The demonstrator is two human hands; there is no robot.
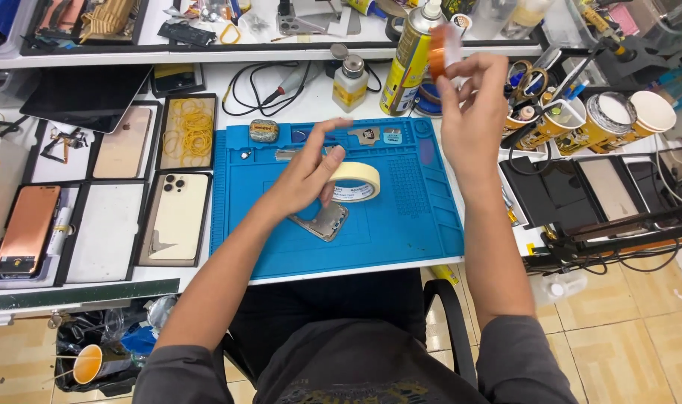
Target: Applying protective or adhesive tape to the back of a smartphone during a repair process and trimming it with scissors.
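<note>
Blue silicone repair mat (401, 224) covers the middle of the white workbench (228, 82), seen from the head camera looking down over the seated person's arms.

Left hand (307, 176): reaches forward over the mat, fingers closed on a roll of cream masking tape (356, 182), index finger extended toward the far edge. The roll is held tilted, its open core facing roughly toward the viewer and to the right, so its axis runs near-horizontal rather than upright. Directly below it, flat on the mat, lies a silver phone frame part (322, 221), its long axis running diagonally from near-left to far-right; whether the hand touches it cannot be told.

Right hand (472, 112): raised above the mat's right far corner, fingertips pinched on a small orange roll of tape (439, 51), blurred. It appears to stand on edge, the disc's face turned leftward; its exact tilt cannot be told.

Surroundings: a yellow spray can (407, 63) and a small yellow-labelled bottle (350, 84) stand upright just beyond the mat's far edge. To the left, black trays hold a cream phone back (175, 217) with camera lenses toward the far side, a rose-gold phone back (122, 142), a pile of yellow rubber bands (187, 129) and a copper-coloured phone panel (28, 228). To the right stand paper cups (640, 116) and a cup holding scissors (526, 81). A black chair armrest (453, 314) shows below the bench over the tiled floor.
</note>
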